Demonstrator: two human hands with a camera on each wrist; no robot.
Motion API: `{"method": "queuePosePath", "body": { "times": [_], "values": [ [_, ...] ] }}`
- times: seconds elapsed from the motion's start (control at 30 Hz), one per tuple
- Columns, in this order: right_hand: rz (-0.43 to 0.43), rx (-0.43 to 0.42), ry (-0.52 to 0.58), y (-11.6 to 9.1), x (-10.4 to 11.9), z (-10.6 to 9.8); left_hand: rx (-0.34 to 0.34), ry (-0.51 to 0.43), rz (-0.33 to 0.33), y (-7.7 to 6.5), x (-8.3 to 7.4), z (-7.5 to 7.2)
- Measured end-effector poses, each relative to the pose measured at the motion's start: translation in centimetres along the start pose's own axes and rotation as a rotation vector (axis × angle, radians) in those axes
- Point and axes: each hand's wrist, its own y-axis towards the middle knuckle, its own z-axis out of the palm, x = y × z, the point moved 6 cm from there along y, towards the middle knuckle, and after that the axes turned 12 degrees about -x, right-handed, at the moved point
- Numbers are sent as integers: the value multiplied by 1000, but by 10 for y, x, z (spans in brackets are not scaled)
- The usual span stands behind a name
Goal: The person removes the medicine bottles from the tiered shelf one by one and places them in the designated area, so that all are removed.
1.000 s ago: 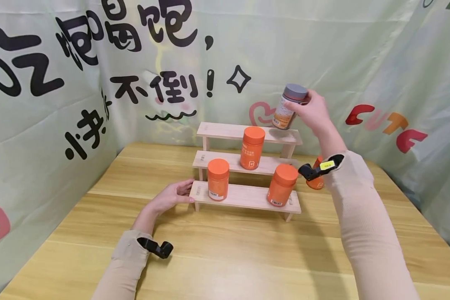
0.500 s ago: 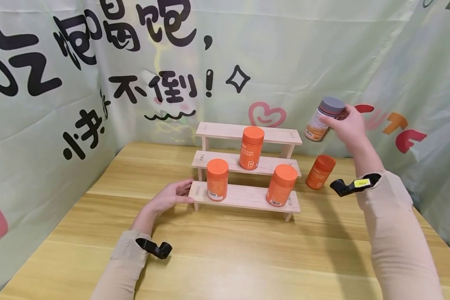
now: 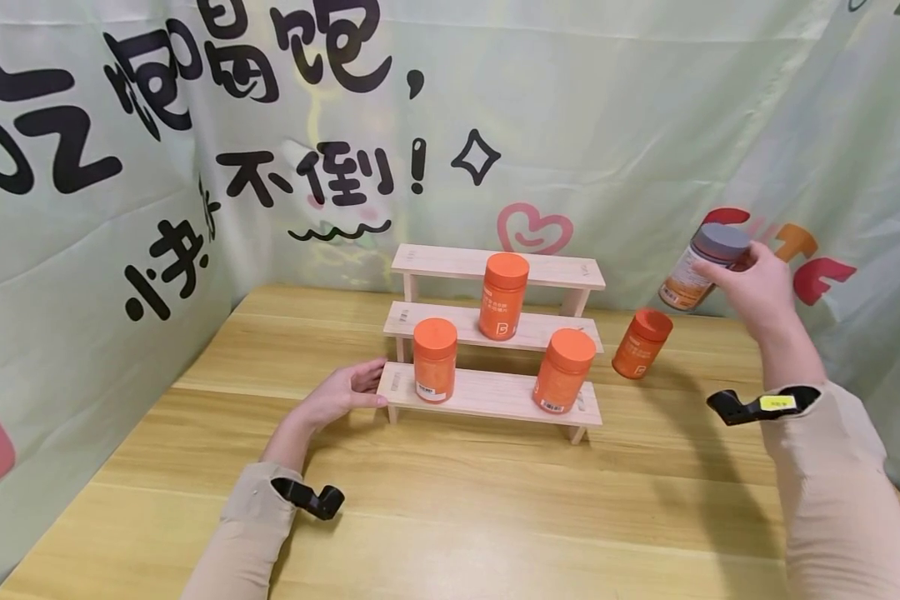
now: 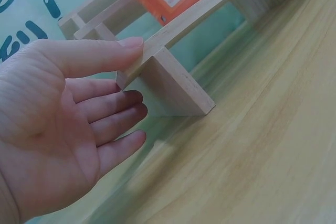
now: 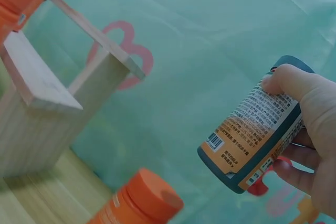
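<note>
"Fingers first: what are the nearer ones doing?"

"Thumb and forefinger of the left hand [image 3: 337, 395] hold the left end of the bottom step [image 3: 495, 390] of a wooden stand [image 3: 453, 317]. Its other fingers are loosely extended; I can't tell whether they touch the leg [image 4: 173, 85] beside them."

"And on that step?"

"Two upright orange jars, well apart: one [image 3: 435, 362] towards the left, with a barcode on its label, the other [image 3: 565, 371] near the right end. All of it stands on a wood-grain table [image 3: 495, 517]."

"Go a little farther back."

"On the middle step [image 3: 547, 329] there's a third orange jar [image 3: 504, 297], roughly halfway along. Just right of the stand, a fourth orange jar [image 3: 642, 344] is upright on the table itself."

"Where's the grey-lidded jar [image 3: 701, 267]?"

"Beyond that fourth one and to its right, held in the air and tilted, lid towards the right. The right hand [image 3: 761, 287] grips it near the top, thumb on the printed label, fingers round the other side."

"What's behind everything?"

"The stand's top step [image 3: 450, 262], then a pale green cloth [image 3: 630, 125] with black characters, a pink heart [image 3: 534, 229] and coloured letters."
</note>
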Motion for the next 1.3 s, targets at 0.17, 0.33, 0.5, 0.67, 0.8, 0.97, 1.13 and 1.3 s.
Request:
{"method": "queuePosePath", "body": {
  "times": [0.17, 0.33, 0.5, 0.67, 0.8, 0.97, 1.13, 1.3],
  "values": [
    [40, -11, 0, -5, -23, -12, -4, 4, 1, 0, 0, 0],
    [66, 14, -2, -14, -46, -14, -4, -4, -5, -2, 1, -1],
    [90, -12, -69, -23, -74, -13, -7, -5, -7, -1, 1, -1],
    [116, -51, -67, -33, -98, -7, -5, 5, -3, -1, 0, -1],
    [142, -61, -65, -38, -112, 0, -5, -2, -5, 0, -1, 0],
    [149, -41, -75, -41, -127, 11, -2, -17, -7, -1, -1, 1],
    [136, -62, -70, -43, -134, 18, -4, -18, -6, -1, 0, 2],
    [159, -68, -54, -43, -137, 23, -5, -20, -6, -1, -1, 1]
  ]
}}
